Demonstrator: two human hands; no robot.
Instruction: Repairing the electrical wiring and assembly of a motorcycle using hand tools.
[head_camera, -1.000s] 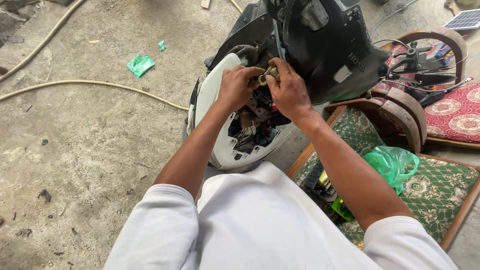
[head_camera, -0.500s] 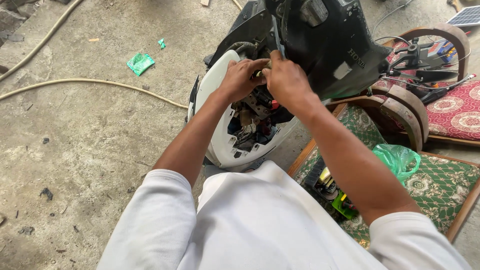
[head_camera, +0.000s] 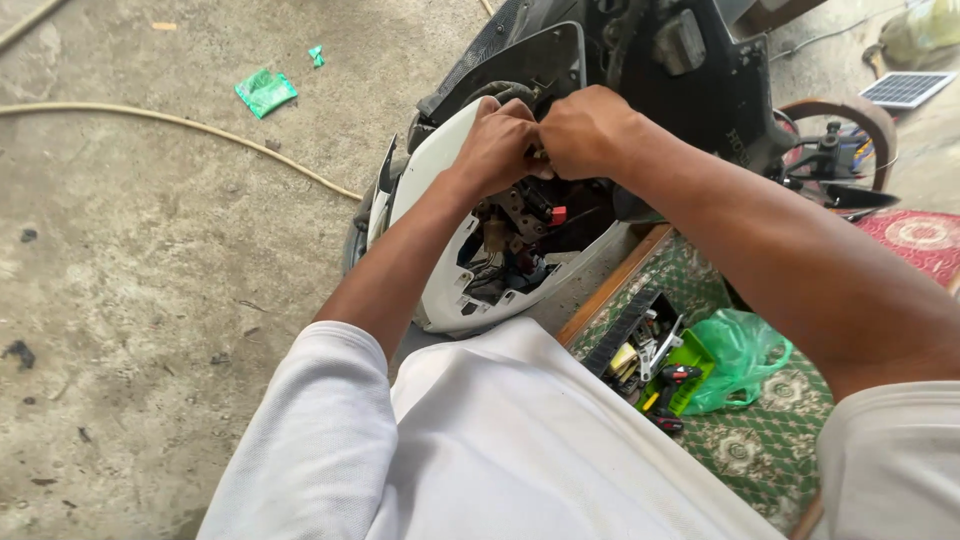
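Both my hands meet at the opened front of a scooter. My left hand (head_camera: 500, 148) and my right hand (head_camera: 585, 130) are closed together around a small part that their fingers mostly hide. Below them the white front cover (head_camera: 440, 190) gapes, showing dark wiring, connectors and a small red piece (head_camera: 557, 214). The scooter's black body panel (head_camera: 700, 80) rises behind my hands.
A pale hose (head_camera: 180, 125) runs across the concrete floor at left, near a green wrapper (head_camera: 265, 92). At right lies a patterned green mat (head_camera: 780, 440) with a tool box (head_camera: 655, 365) and a green plastic bag (head_camera: 740, 355). A small solar panel (head_camera: 905, 88) sits far right.
My hands have stayed together at the same spot on the scooter front, shifting slightly upward. The view has tilted and moved closer.
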